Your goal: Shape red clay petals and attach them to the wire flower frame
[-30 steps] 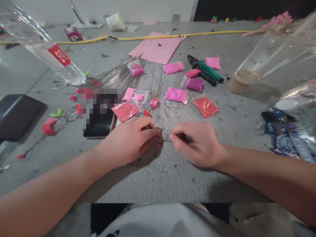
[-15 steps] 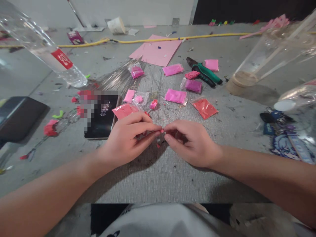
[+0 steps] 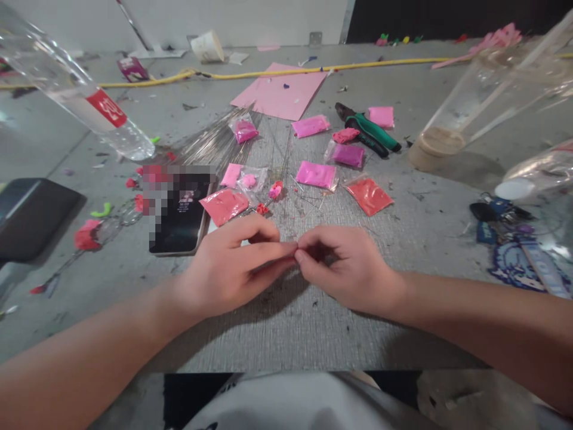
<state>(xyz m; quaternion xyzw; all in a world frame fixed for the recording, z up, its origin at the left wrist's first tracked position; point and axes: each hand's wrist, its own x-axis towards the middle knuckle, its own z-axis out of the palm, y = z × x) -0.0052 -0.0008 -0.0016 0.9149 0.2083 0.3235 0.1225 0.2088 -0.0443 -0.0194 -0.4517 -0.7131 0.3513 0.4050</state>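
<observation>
Left hand [image 3: 233, 269] and right hand [image 3: 349, 266] meeting fingertip to fingertip just above grey mat [image 3: 286, 322], both pinched shut on something tiny; object hidden between fingers, cannot tell what. Phone [image 3: 181, 218] just left of left hand; red bead bag [image 3: 369, 196], pink bead bag [image 3: 316, 174] beyond.

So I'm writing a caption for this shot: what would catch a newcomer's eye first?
The two hands meeting fingertip to fingertip at the centre, left hand and right hand, pinching something too small to make out. Just beyond them, pink and red bags lie scattered over the grey table. A clear bottle with a red label looms at upper left.
</observation>
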